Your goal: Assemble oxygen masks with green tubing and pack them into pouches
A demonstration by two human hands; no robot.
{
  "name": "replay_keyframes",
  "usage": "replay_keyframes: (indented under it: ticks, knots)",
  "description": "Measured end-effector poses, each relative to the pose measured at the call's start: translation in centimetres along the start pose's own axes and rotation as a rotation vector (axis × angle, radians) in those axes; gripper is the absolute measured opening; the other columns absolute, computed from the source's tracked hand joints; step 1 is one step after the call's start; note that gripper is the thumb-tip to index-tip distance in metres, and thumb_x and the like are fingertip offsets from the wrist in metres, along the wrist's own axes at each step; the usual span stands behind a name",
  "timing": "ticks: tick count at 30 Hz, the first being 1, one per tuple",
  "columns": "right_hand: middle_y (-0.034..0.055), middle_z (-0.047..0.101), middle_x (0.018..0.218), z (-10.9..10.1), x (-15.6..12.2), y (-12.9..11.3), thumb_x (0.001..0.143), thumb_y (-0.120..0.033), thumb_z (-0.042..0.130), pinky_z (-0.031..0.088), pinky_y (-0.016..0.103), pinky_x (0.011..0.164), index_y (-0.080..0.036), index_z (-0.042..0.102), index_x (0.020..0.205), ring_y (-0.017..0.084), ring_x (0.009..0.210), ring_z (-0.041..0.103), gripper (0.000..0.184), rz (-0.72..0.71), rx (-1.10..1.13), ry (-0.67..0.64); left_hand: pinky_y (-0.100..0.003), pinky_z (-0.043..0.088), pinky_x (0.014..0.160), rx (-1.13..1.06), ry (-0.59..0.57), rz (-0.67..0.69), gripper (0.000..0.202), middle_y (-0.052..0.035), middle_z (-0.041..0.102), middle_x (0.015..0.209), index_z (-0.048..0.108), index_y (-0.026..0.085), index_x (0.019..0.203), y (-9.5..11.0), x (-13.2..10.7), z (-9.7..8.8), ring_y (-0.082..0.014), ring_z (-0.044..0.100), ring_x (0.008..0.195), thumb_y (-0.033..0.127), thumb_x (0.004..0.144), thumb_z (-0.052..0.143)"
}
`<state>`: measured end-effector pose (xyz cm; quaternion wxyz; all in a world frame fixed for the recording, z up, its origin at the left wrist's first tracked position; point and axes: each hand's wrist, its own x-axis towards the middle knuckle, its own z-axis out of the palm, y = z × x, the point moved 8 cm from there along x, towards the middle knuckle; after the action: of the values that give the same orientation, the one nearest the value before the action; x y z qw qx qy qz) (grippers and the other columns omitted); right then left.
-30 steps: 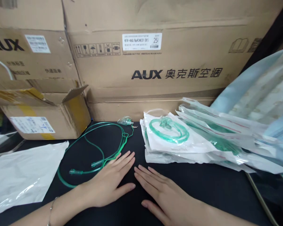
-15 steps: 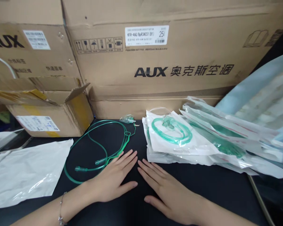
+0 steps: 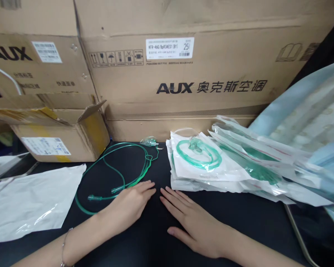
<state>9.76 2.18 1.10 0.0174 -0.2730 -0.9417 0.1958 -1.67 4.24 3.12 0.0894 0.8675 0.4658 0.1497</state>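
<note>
A loose coil of green oxygen tubing lies on the black table, with connectors at its near ends. A flat green strap leads toward a small clear mask-like piece at the back. Over the coil's right side rests my left hand, its fingers drawn together and curled, the thumb hidden; whatever is under them is out of sight. My right hand lies palm down on the table, open, thumb apart. Just beyond its fingertips sits a stack of white and clear packets, the top one showing coiled green tubing.
A white packet lies at the left. Behind it stands an opened carton, and a large AUX box walls off the back. More sealed packets spread rightward. A dark, metal-edged object is at the lower right.
My left hand has gone from flat with spread thumb to curled, its thumb now tucked out of sight. My right hand remains flat. The view has shifted slightly.
</note>
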Motion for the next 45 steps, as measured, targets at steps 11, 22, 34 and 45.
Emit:
replay_keyframes:
  ticks: [11,22,34,45]
  knots:
    - [0.0107,0.017,0.147,-0.5,-0.2,-0.4,0.089,-0.040,0.038,0.016,0.040,0.110,-0.014,0.029,0.138,0.022,0.136,0.008,0.056,-0.016,-0.002,0.021,-0.041,0.047,0.082,0.063,0.320,-0.340,0.033,-0.0089,0.053,0.114,0.051,0.014,0.113,-9.1,13.3,-5.5,-0.0216,0.055,0.098,0.031,0.085,0.050]
    - [0.0070,0.050,0.127,-2.7,-1.2,-1.9,0.088,-0.022,0.041,0.037,0.025,0.101,-0.018,0.047,0.124,0.015,0.123,0.040,0.036,-0.207,0.050,0.304,-0.034,0.043,0.081,0.022,0.302,-0.161,0.033,-0.0065,0.060,0.095,0.052,0.018,0.101,-7.1,11.0,-6.9,-0.0228,0.056,0.091,0.026,0.071,0.062]
    - [0.0071,0.057,0.096,-10.8,-0.5,-2.9,0.082,-0.018,0.054,0.052,0.031,0.073,-0.019,0.053,0.093,0.017,0.086,0.058,0.011,-0.077,-0.107,0.864,-0.034,0.044,0.087,-0.154,0.344,0.292,0.046,-0.0077,0.053,0.109,0.036,0.020,0.116,4.4,2.0,-6.5,-0.0194,0.051,0.103,0.014,0.075,0.056]
    - [0.0082,0.056,0.092,-11.8,-2.7,-0.5,0.079,-0.014,0.056,0.052,0.027,0.061,-0.019,0.048,0.073,0.017,0.081,0.059,0.011,0.022,-0.029,1.104,-0.040,0.042,0.090,-0.011,0.208,-0.061,0.011,-0.0080,0.062,0.097,0.060,0.013,0.089,-5.9,13.0,-4.8,-0.0213,0.056,0.096,0.015,0.080,0.054]
